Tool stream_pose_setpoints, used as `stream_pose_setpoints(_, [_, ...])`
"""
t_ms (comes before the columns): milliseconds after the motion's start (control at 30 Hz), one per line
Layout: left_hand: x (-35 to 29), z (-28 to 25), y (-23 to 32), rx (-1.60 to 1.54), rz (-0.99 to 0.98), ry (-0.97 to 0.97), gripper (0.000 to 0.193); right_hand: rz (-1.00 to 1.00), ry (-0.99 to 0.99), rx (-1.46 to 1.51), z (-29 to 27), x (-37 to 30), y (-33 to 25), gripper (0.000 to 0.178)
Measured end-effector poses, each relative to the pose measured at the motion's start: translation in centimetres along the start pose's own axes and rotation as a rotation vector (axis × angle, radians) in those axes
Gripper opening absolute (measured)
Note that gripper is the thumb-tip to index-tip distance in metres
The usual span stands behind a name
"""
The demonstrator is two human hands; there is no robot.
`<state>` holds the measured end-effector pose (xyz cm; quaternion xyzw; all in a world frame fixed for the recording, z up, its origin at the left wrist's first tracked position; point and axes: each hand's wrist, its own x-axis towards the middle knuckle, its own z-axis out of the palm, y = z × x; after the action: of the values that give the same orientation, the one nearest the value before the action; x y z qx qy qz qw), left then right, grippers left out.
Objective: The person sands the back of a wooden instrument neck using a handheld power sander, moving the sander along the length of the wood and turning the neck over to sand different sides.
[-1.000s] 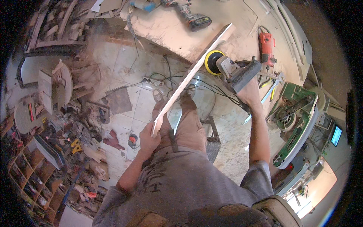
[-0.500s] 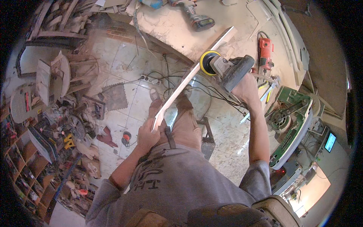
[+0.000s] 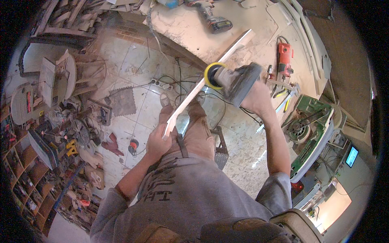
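My left hand (image 3: 157, 142) is closed round the near end of a long, narrow wooden strip (image 3: 187, 100). From there the strip slants up and right, its far end lying on the workbench. My right hand (image 3: 258, 97) grips a disc sander (image 3: 239, 83) with a black body and a round pad edged in yellow. The pad meets the strip about midway along, just off the bench's near edge. The sander's body hides most of my right fingers.
On the workbench (image 3: 178, 24) lie a cordless drill (image 3: 216, 20) and a red power tool (image 3: 285, 60). A green machine (image 3: 308, 133) stands at the right. Cables and a power strip (image 3: 161, 84) cross the tiled floor by my feet. Cluttered shelving (image 3: 30, 182) fills the left.
My right hand has moved the sander down and left along the strip, toward my left hand. My left hand keeps its hold on the strip's near end.
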<state>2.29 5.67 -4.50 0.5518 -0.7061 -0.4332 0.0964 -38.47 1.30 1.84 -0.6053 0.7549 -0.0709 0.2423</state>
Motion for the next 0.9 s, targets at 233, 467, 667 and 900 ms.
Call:
stream_pose_setpoints(233, [-0.1,-0.5,0.6,-0.055,-0.022,-0.024,0.022,0.033,-0.04,0.027,-1.9,-0.1,-1.8,0.043])
stream_pose_setpoints(467, [-0.4,-0.2,0.3,-0.002,-0.05,-0.018,0.022,-0.108,-0.152,-0.119,0.9,-1.7,-2.1,0.047])
stream_pose_setpoints(667, [-0.4,0.1,-0.2,0.002,-0.032,-0.014,0.021,-0.076,-0.015,0.023,-0.2,-1.3,-3.1,0.028])
stream_pose_setpoints(900, [-0.5,0.6,-1.2,0.051,0.098,0.024,0.018,-0.086,-0.075,-0.049,1.5,-2.2,-4.0,0.033])
